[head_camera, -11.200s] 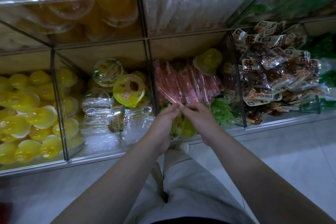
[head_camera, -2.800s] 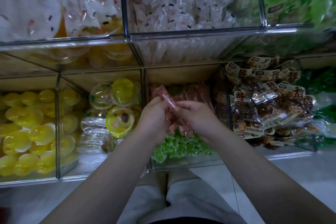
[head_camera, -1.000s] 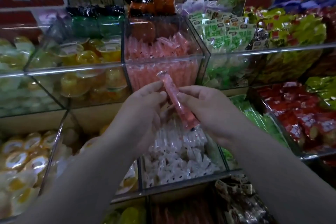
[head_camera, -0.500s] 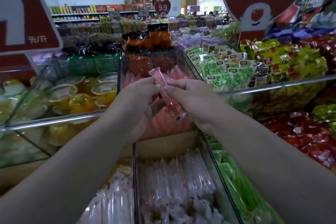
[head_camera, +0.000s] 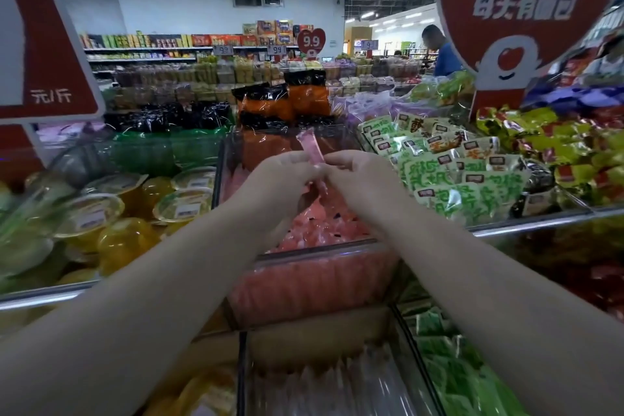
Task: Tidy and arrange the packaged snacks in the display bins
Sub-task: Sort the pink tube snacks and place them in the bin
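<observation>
- left hand (head_camera: pixel 283 179) and right hand (head_camera: pixel 358 176) both pinch the pink snack stick (head_camera: pixel 312 154), fingers curled round it.
- the stick is held tilted, above the clear bin (head_camera: pixel 317 252) of pink sticks.

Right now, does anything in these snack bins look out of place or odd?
Yes: tan and orange packets lie mixed among the green packets right of the pink bin. The pink stick packet pinched by the left hand and right hand matches that bin.
</observation>
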`<action>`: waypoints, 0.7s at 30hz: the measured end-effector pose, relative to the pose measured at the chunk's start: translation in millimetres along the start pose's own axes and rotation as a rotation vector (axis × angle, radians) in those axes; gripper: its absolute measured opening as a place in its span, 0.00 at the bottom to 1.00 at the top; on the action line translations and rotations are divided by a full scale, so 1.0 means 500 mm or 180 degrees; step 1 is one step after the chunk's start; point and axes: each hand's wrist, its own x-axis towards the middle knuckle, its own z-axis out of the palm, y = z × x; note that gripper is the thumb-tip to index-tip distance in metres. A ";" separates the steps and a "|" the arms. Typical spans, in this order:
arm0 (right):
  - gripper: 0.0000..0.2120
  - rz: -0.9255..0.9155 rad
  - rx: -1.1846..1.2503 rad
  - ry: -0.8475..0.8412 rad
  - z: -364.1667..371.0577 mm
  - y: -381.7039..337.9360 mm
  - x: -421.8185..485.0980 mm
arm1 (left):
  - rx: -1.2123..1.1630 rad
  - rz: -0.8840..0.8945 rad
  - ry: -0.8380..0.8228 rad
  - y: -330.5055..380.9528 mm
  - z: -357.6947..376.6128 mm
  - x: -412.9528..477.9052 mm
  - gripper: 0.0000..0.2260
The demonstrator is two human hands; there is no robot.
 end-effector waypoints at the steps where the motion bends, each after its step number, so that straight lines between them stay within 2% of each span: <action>1: 0.07 -0.0028 -0.0108 0.0046 0.003 0.010 0.010 | 0.0001 -0.0020 -0.0073 -0.003 0.002 0.006 0.10; 3: 0.08 -0.0036 -0.0203 0.0127 0.008 0.033 0.030 | 0.0009 -0.0100 -0.0165 -0.016 0.004 0.021 0.10; 6: 0.08 0.0220 0.0066 0.0328 0.009 0.064 0.055 | -0.0002 -0.0149 -0.0265 -0.045 0.011 0.055 0.13; 10: 0.14 0.0421 0.0113 0.0541 0.013 0.085 0.080 | -0.0091 -0.0137 -0.0402 -0.075 0.024 0.080 0.15; 15: 0.13 0.0599 0.0078 0.0132 0.012 0.095 0.087 | -0.0069 -0.0124 -0.0727 -0.084 0.020 0.095 0.16; 19: 0.27 0.0547 0.0055 -0.0090 0.013 0.112 0.093 | 0.0228 -0.0153 -0.0853 -0.096 0.023 0.101 0.18; 21: 0.29 0.0524 -0.0246 -0.0031 0.017 0.118 0.096 | 0.0402 -0.0279 -0.0950 -0.097 0.024 0.096 0.18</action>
